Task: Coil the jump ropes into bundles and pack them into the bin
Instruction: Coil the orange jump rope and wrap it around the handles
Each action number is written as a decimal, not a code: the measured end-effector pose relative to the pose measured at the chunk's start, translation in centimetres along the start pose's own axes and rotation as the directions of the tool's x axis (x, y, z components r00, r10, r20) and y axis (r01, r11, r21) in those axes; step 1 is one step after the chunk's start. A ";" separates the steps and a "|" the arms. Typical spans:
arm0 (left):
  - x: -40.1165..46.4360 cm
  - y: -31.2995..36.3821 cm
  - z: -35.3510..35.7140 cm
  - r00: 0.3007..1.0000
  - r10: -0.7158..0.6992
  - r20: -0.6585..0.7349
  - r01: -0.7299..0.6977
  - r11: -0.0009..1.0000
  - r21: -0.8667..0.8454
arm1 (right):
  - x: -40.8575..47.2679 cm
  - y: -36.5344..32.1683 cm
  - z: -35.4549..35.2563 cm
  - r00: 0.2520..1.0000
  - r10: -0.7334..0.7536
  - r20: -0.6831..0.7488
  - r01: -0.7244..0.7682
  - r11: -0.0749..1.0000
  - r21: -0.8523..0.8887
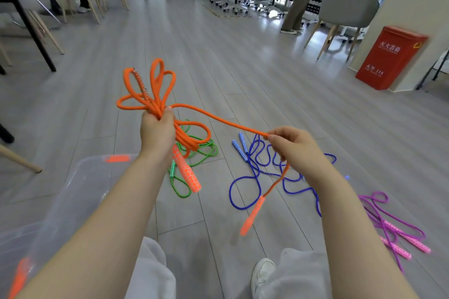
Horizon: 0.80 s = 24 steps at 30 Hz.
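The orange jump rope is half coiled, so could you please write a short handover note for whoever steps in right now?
Left hand grips the gathered loops of the orange rope; one handle hangs below it.
Right hand pinches the free stretch, the other orange handle dangling.
Green rope, blue rope and purple rope lie loose on the floor.
The clear bin sits at the left; its contents are unclear.
Left: finish this coil, pack it, then coil the other three.

Below the left hand [157,131] the clear bin [80,177] stands open; green rope [194,160], blue rope [255,165] and purple rope [388,223] crowd the floor [243,68] beneath the right hand [295,147].
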<state>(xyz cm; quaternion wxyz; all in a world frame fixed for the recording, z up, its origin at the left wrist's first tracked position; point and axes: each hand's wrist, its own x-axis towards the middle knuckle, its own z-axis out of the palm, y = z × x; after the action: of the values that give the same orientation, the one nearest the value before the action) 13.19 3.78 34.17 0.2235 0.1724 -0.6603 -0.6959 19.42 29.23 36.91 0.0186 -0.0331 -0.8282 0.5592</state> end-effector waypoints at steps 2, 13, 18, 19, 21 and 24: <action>-0.5 -0.4 0.6 0.988 -0.084 0.131 0.087 0.996 -0.019 | 0.1 -0.3 0.8 0.999 -0.028 -0.034 0.030 0.998 0.047; -5.2 0.4 2.7 0.774 -0.194 0.603 0.206 0.977 0.051 | -0.2 -1.7 3.4 0.967 -0.146 -0.207 0.209 0.923 0.322; -5.9 -0.1 3.1 0.741 -0.149 0.655 0.117 0.989 0.093 | -0.4 -1.5 4.3 0.984 -0.150 -0.096 0.172 0.940 0.296; -6.0 -0.1 3.2 0.738 -0.143 0.660 0.112 0.990 0.090 | -0.5 -1.5 4.4 0.987 -0.145 -0.068 0.159 0.941 0.299; -6.1 -0.1 3.2 0.723 -0.131 0.679 0.119 0.991 0.064 | -0.7 -1.5 4.8 0.987 -0.155 -0.042 0.160 0.955 0.248; -6.1 -0.1 3.0 0.700 -0.118 0.704 0.118 0.992 0.048 | -0.5 -1.3 5.3 0.981 -0.188 -0.056 0.195 0.966 0.171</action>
<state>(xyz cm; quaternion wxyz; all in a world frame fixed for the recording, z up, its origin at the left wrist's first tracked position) 16.70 9.62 33.95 -0.0905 -0.0646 -0.6829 -0.7220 19.48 23.79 36.14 0.0916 0.0377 -0.7743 0.6251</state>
